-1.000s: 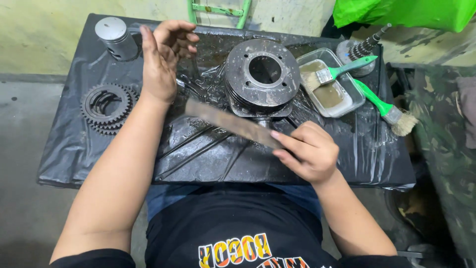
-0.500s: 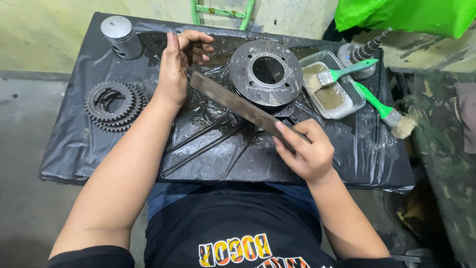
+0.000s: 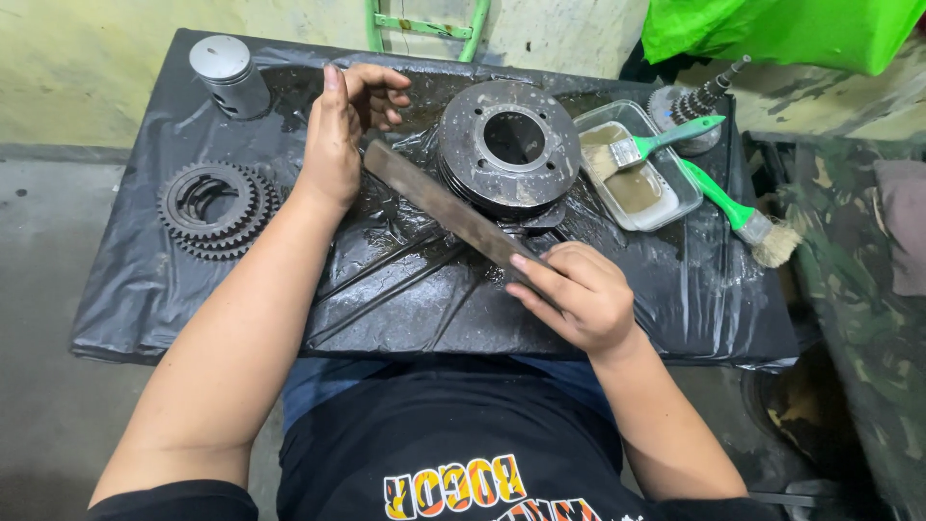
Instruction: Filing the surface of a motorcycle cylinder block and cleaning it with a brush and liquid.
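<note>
My right hand [image 3: 574,292] grips the near end of a long flat metal file [image 3: 439,205] that runs diagonally up and to the left over the black plastic sheet. My left hand [image 3: 345,130] is raised at the file's far end, fingers curled, its palm edge close to the tip; whether it touches the file I cannot tell. A round dark metal cylinder part with a centre hole [image 3: 509,145] lies just right of the file, near its middle.
A toothed gear stack [image 3: 214,206] lies at the left and a silver piston [image 3: 229,73] at the back left. A clear tray of murky liquid [image 3: 639,169] holds a green-handled brush [image 3: 656,143]; another green brush [image 3: 738,214] lies beside it. A splined shaft [image 3: 696,106] stands at the back right.
The file's far end has swung up and away from me, toward my left hand. My left hand's fingers have curled in. My right hand has stayed at the near end.
</note>
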